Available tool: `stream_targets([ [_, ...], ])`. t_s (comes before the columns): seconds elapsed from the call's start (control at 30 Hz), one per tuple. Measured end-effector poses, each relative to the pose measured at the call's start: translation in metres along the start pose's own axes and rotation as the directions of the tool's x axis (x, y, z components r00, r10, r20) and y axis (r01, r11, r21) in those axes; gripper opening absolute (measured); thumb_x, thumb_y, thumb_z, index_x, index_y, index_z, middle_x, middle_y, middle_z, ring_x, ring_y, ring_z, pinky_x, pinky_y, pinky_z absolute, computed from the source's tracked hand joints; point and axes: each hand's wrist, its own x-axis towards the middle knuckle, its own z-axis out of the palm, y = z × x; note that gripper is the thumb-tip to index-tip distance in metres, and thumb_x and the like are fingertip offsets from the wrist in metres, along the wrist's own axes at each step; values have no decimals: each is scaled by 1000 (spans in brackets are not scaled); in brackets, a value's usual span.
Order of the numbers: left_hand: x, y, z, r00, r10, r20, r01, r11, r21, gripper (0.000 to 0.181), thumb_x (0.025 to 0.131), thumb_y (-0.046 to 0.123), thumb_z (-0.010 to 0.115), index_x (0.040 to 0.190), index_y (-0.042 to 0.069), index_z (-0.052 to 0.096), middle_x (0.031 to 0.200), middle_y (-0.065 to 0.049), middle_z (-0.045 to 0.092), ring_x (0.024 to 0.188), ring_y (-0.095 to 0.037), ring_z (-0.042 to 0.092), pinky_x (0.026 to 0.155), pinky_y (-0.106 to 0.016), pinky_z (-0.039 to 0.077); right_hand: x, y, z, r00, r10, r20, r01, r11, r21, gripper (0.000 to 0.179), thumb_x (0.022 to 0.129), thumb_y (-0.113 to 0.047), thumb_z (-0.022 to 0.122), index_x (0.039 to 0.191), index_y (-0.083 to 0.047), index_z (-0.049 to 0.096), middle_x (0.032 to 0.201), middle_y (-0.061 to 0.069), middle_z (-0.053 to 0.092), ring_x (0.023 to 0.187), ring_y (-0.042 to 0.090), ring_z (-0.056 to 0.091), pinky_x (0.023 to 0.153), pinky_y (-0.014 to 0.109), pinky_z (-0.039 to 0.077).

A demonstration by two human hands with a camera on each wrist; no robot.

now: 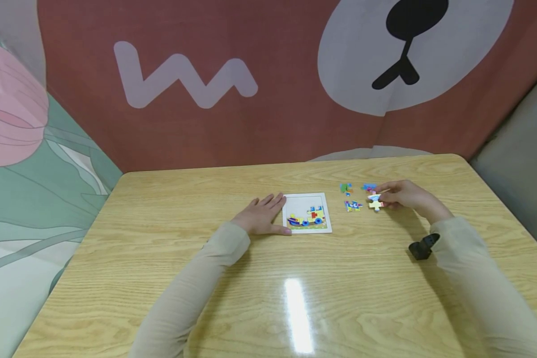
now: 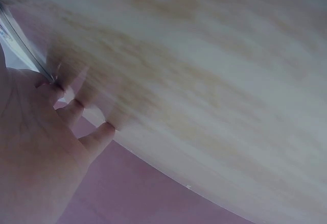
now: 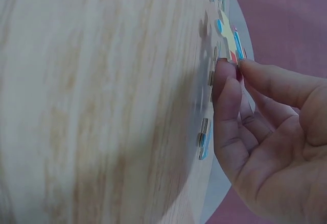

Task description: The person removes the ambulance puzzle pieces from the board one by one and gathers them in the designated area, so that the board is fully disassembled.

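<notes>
A white square puzzle frame [image 1: 305,196] lies on the table, its lower part filled with a colourful vehicle picture and its upper part bare white. My left hand [image 1: 263,216] rests at the frame's left side with fingers spread, fingertips at the upper left corner and thumb along the lower left. In the left wrist view, the fingers of that hand [image 2: 48,127] are fairly straight. My right hand [image 1: 407,198] pinches a pale yellow puzzle piece [image 1: 375,205] between thumb and fingers. The right wrist view shows this puzzle piece [image 3: 226,34] tilted at the fingertips.
Loose puzzle pieces lie between frame and right hand: a green one [image 1: 345,188], a multicoloured one [image 1: 353,206] and a blue-purple one [image 1: 369,187]. The right wrist view has a blue-edged piece [image 3: 205,141] below the fingers. The wooden table [image 1: 197,199] meets a printed backdrop.
</notes>
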Motion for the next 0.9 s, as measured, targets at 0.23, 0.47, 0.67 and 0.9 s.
stream_targets([
  [0.23, -2, 1, -1, 1000, 6, -1, -6, 1000, -7, 98, 87, 72, 43, 155, 20, -3, 163, 5, -7, 152, -19, -1, 123, -48, 6, 1, 0, 1, 1000, 17, 12, -17, 1000, 4, 47, 99, -13, 50, 136, 14, 39, 85, -16, 64, 73, -3, 61, 66, 19, 52],
  [0.47, -2, 0, -1, 1000, 9, -5, -9, 1000, -6, 97, 87, 72, 43, 155, 20, -3, 163, 5, -6, 152, -19, -1, 123, -49, 6, 1, 1, 1, 1000, 20, 11, -20, 1000, -8, 46, 99, -12, 51, 134, 15, 39, 84, -15, 65, 71, -3, 61, 64, 19, 51],
  [0.67, -2, 0, -1, 1000, 8, -8, -8, 1000, -7, 98, 86, 73, 43, 155, 21, -3, 163, 5, -7, 152, -19, -1, 123, -48, 6, 2, 2, 0, 1000, 22, 15, -23, 1000, 5, 47, 98, -11, 51, 135, 16, 38, 82, -18, 64, 72, -4, 60, 64, 19, 51],
  [0.9, -1, -1, 1, 1000, 7, -7, -7, 1000, -4, 98, 86, 73, 42, 155, 21, -4, 163, 6, -7, 152, -19, -1, 123, -48, 6, 3, 3, 1, 1000, 21, 19, -21, 1000, 4, 49, 98, -12, 51, 136, 16, 38, 83, -20, 64, 72, -4, 59, 65, 19, 51],
])
